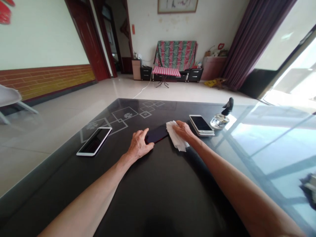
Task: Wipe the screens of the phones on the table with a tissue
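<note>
Smartphone (158,135) steadied in my left fingers (145,131) | right fingers (179,126) holding folded tissue (178,140) | one-sided pressure or loose grip could skid it across glossy counter (153,184).

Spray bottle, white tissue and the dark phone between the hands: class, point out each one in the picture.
Spray bottle (219,122), head view: its clear body.
White tissue (178,141), head view: its uncovered middle.
Dark phone (157,135), head view: its upward face.
</note>
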Available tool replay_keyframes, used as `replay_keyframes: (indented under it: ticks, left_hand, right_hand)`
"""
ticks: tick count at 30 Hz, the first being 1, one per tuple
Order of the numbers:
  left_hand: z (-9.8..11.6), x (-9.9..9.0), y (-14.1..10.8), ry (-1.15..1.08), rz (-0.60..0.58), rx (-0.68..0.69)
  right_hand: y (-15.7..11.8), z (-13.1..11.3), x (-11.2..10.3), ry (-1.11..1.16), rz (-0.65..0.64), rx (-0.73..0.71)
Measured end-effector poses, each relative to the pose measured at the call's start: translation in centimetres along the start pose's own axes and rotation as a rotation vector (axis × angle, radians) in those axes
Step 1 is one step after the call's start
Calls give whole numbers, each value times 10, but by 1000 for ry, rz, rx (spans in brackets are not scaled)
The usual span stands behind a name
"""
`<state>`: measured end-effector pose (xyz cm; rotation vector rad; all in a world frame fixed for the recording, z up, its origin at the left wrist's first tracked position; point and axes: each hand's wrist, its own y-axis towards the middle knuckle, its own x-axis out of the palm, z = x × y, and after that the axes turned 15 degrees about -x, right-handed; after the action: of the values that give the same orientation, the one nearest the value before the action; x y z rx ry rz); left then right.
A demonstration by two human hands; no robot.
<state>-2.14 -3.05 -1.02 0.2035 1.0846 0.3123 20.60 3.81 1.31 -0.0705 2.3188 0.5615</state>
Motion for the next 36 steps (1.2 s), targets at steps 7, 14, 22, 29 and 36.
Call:
replay_keyframes:
  ticks: [7,14,22,29,36]
  left_hand:
    - [-6,-2,6,-42,-30,14]
    - [-23,-4,28,-142,-161,113]
    - [-22,0,28,-141,-137,93]
    - [-19,-1,28,-129,-142,81]
    - [-18,0,26,-134,-122,108]
  right_hand:
    - [-11,-6,-7,13,54,91]
    - [-21,-5,-30,191,-117,140]
    - [-3,-16,-22,9,50,-178]
    - [0,-34,28,-244,-42,-382]
    - [-10,-36,34,-426,-138,-489]
